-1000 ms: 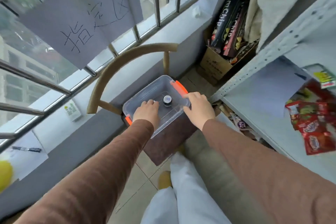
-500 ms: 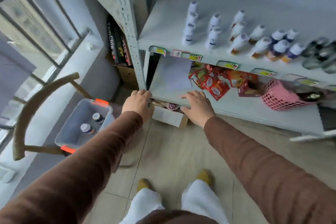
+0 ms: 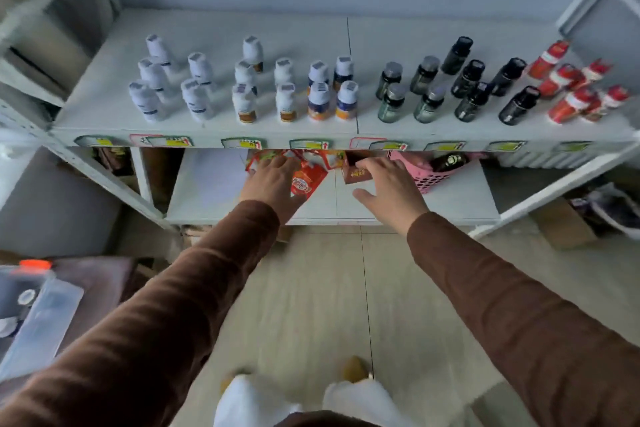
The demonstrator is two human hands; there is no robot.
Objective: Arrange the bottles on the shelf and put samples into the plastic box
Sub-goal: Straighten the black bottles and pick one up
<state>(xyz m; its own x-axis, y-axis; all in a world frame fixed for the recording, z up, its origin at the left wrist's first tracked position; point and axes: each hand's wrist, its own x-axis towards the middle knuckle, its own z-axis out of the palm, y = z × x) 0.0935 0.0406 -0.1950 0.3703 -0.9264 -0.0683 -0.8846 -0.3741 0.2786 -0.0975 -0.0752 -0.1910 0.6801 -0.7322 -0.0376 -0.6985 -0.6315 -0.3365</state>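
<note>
Bottles stand grouped on the upper shelf; your left hand and right hand, fingers spread, reach the lower shelf's sachets, the plastic box awaiting at lower left.

A white shelf carries upright bottles in rows — white, dark, red; its lower board holds red sachets and a pink basket.
</note>
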